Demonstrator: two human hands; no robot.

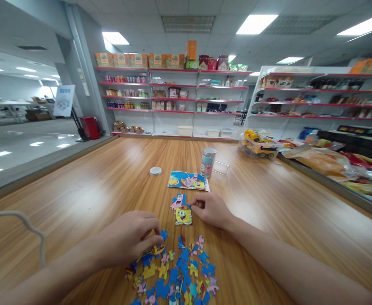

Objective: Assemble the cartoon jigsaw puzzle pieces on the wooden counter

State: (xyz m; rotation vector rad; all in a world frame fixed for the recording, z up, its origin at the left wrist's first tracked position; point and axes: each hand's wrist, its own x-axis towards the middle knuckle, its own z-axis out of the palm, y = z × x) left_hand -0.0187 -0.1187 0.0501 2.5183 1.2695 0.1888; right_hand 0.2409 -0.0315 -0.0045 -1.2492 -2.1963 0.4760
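Observation:
Joined puzzle pieces [183, 215] with a yellow face and a pink figure lie mid-table. My right hand [212, 210] touches their right edge, thumb and forefinger pinched together; whether a piece is between them is hidden. Over the upper left of the loose puzzle pieces [173, 276] hovers my left hand [138, 238], its fingers curled and the thumb near a blue piece; what they hold, if anything, I cannot make out. Beyond the joined pieces lies a picture card [188, 181] with a blue background. A cylindrical tin [208, 162] stands at the card's right end.
A round silver lid [156, 171] lies left of the card. A wire stand [220, 167] is beside the tin. Farther right sits a clear box [259, 148] with yellow toy vehicles. A white cable [30, 226] curves at the left. Stocked shelves [173, 70] stand behind the table.

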